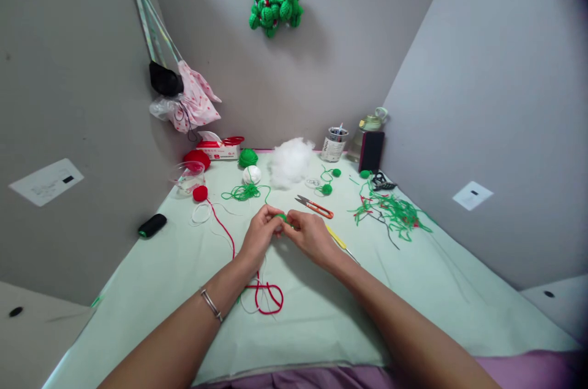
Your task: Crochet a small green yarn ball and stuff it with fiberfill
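Note:
A small green crocheted piece (281, 217) is pinched between my two hands above the middle of the table, mostly covered by the fingers. My left hand (263, 232) grips it from the left, and my right hand (309, 234) closes on its right side. Green yarn rises from my left hand toward a loose green tangle (245, 192). Orange-handled snips (316, 206) lie just beyond my right hand. A yellow-handled crochet hook (337, 237) rests on the cloth to the right of it, partly behind the hand. Red yarn (270, 312) loops below my left wrist.
White stuffing (291, 163) sits at the back, near a green ball (248, 157) and a white ball (252, 174). Green yarn scraps (399, 214) spread on the right. A can (334, 145) and a dark phone (371, 152) stand behind. A plastic cup (190, 181) is left.

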A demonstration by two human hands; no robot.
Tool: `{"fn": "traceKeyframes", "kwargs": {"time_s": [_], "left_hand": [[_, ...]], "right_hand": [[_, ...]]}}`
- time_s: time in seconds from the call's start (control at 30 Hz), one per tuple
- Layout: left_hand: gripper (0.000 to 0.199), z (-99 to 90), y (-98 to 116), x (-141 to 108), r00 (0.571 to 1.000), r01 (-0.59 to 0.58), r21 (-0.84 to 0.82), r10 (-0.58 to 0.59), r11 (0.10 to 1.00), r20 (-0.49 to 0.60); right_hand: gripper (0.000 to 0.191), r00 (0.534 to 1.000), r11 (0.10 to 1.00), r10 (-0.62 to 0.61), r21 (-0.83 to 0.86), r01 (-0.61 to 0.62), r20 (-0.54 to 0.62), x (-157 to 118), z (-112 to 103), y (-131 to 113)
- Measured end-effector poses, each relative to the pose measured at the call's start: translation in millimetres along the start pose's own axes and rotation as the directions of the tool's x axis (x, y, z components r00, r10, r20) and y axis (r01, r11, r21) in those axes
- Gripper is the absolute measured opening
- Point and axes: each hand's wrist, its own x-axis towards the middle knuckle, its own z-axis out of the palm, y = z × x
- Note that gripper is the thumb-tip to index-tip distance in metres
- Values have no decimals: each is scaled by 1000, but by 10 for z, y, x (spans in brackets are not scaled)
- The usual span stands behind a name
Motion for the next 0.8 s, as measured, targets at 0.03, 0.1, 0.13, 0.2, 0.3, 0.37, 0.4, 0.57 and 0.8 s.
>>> {"fn": "traceKeyframes", "kwargs": {"time_s": [0.03, 0.1, 0.13, 0.2, 0.3, 0.37, 0.4, 0.57, 0.8], "left_hand": [[20, 6, 32, -17, 1000, 4, -25, -4, 1000, 2], [20, 17, 106, -51, 1000, 9, -82, -8, 997, 12], [23, 23, 143, -66, 1000, 10, -110, -9, 994, 18], [32, 38, 202, -89, 1000, 13, -154, -10, 988, 21], [40, 62, 231, -104, 1000, 3, -182, -4, 983, -9], [39, 72, 214, -104, 999, -15, -180, 8, 984, -38], [38, 73, 200, -100, 999, -25, -173, 17, 985, -51], [30, 56, 149, -63, 991, -95, -80, 86, 992, -102], [23, 88, 139, -99, 972, -196, 49, 201, 979, -124]], "right_hand": [[27, 1000, 1000, 14, 20, -14, -3, 23, -5, 20], [32, 999, 996, 40, 75, -40, -4, 63, -20, 48], [34, 999, 993, 51, 108, -51, -4, 78, -25, 56], [37, 998, 982, 69, 176, -67, -8, 98, -21, 59], [38, 996, 966, 84, 247, -77, -22, 98, 33, 55], [41, 996, 962, 81, 264, -69, -37, 80, 88, 55], [42, 996, 963, 74, 265, -60, -46, 67, 115, 55], [34, 999, 978, -2, 209, 13, -51, -19, 164, 29], [39, 1000, 982, -28, 189, 26, 8, 38, 101, 53]]}}
